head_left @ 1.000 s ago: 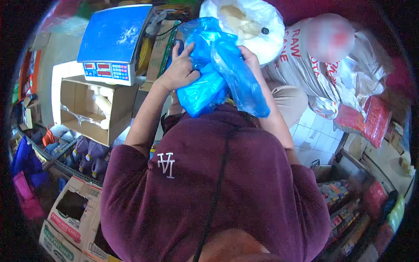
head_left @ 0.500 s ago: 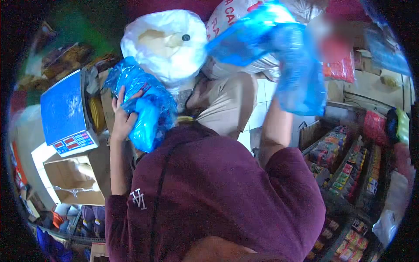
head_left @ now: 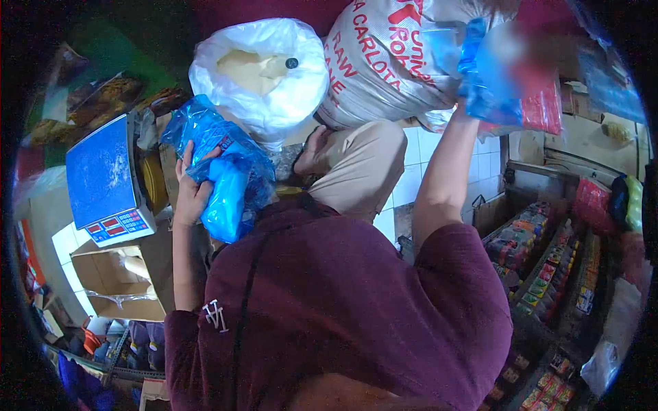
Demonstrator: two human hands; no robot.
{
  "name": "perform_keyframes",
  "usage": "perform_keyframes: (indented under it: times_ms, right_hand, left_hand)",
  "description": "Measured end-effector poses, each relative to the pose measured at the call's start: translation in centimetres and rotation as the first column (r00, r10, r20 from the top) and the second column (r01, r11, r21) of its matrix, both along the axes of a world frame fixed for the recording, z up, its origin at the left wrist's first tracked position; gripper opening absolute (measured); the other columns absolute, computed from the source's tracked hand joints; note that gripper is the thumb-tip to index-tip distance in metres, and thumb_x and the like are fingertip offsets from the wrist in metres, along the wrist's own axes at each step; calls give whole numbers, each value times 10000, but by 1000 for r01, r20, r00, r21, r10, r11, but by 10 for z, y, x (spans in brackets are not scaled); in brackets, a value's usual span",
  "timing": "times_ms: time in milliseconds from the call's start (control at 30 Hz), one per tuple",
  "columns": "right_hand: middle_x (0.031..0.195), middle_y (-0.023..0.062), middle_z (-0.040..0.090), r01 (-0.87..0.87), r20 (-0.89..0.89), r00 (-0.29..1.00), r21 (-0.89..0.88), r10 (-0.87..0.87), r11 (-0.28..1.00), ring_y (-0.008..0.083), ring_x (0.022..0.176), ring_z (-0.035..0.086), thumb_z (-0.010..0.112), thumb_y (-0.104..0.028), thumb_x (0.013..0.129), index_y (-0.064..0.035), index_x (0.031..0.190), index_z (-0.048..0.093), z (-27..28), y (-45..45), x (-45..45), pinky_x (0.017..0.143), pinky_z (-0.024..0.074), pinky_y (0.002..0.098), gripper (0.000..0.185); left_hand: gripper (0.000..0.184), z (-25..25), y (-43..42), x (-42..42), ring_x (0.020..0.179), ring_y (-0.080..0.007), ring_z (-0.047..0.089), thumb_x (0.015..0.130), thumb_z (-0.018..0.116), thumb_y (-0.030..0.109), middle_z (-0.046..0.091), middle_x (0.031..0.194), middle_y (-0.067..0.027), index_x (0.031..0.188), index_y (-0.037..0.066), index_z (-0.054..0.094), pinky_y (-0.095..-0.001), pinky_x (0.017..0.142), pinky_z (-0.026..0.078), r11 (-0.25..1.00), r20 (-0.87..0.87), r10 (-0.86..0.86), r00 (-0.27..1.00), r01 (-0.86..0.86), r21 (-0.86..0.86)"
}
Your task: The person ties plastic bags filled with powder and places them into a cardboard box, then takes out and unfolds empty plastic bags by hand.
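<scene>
My left hand is closed on a crumpled blue plastic bag bundle, its fingers over the near side. The bundle is bunched against the front of my maroon shirt. At the upper right, my raised right forearm ends at another thin blue plastic bag. That bag moves with the hand and covers its fingers. Ahead of the bundle stands an open white sack with pale powdery or granular contents and a small dark round object at its inner edge.
A large filled white sack with red lettering stands beside the open one. On the left, a blue-topped digital scale sits above an open cardboard box. Rows of small packets line racks at right. Red plastic packs are at upper right.
My right hand has swung outward to the right with its blue bag, which was spread wide and is now gathered, uncovering the lettered sack. My left hand has stayed on the bundle.
</scene>
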State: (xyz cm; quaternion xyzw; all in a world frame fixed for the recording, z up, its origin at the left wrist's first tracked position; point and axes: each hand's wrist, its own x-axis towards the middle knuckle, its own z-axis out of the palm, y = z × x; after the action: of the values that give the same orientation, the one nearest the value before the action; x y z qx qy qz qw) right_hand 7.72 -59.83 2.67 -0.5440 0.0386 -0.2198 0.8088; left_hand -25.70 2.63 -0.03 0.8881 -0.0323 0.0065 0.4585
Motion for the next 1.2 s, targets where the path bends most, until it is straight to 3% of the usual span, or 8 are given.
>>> perform_keyframes:
  times_ms: [100,133,167,400,533,667,933,1200]
  right_hand:
    - [853,86,613,57,30,998,18,-57,998,173,759,582,589,-43,777,-41,956,609,-26,1,-10,685,502,333,181]
    - [912,131,607,235,-123,872,-743,-473,627,230,807,575,577,-89,775,-24,997,592,-11,7,-29,724,491,387,232]
    - [950,144,600,298,-151,922,-311,-356,903,242,801,573,571,-86,769,4,1014,569,-4,30,-39,720,486,404,261]
    - [931,127,604,632,146,768,-326,-623,703,243,772,584,594,-74,701,-29,981,583,45,92,-93,617,489,421,283]
    - [976,145,597,483,298,859,-205,-416,851,290,815,597,574,-95,714,-24,988,567,65,149,-121,673,511,428,283]
    - [1007,106,577,-526,271,833,123,481,841,225,975,540,515,-224,845,-65,1096,539,57,174,-119,861,446,370,298]
    - [1018,102,569,-682,-146,548,492,823,541,234,961,541,502,-224,867,-46,1129,521,30,374,-239,870,437,376,317]
    - [901,126,561,-313,-42,663,-922,748,226,314,818,564,615,-58,702,-58,988,566,-10,469,-252,702,475,375,290]
  left_hand:
    - [536,-8,4,-2,1348,-280,164,626,444,89,464,1315,-26,1139,155,586,-458,1073,12,1000,-19,3,1000,-3,-5]
    - [555,-11,4,-2,1335,-295,185,621,443,87,413,1348,-71,1153,164,580,-454,1075,30,1000,4,24,1000,-24,-18]
    - [573,-13,4,-3,1322,-310,207,617,441,86,362,1381,-115,1167,173,575,-449,1077,48,998,18,53,998,-52,-24]
    - [464,-33,19,-6,1315,-323,209,733,479,179,313,1399,-154,1189,175,561,-408,1075,131,976,-18,-42,999,38,-216]
    - [436,-34,14,-19,967,-152,512,795,495,130,533,1109,-50,1230,148,516,-289,862,401,654,-398,93,913,-357,-667]
    - [287,-26,19,-11,862,-110,547,831,551,208,589,955,-21,1064,40,561,-256,767,438,435,-501,221,837,-544,-717]
    - [249,-24,15,-8,860,-106,541,861,532,178,588,963,-19,1065,38,561,-248,763,440,456,-345,364,865,-489,-744]
    - [350,-28,20,-14,951,-140,529,875,517,259,581,1042,-55,1134,24,526,-287,851,409,353,-368,383,847,-503,-789]
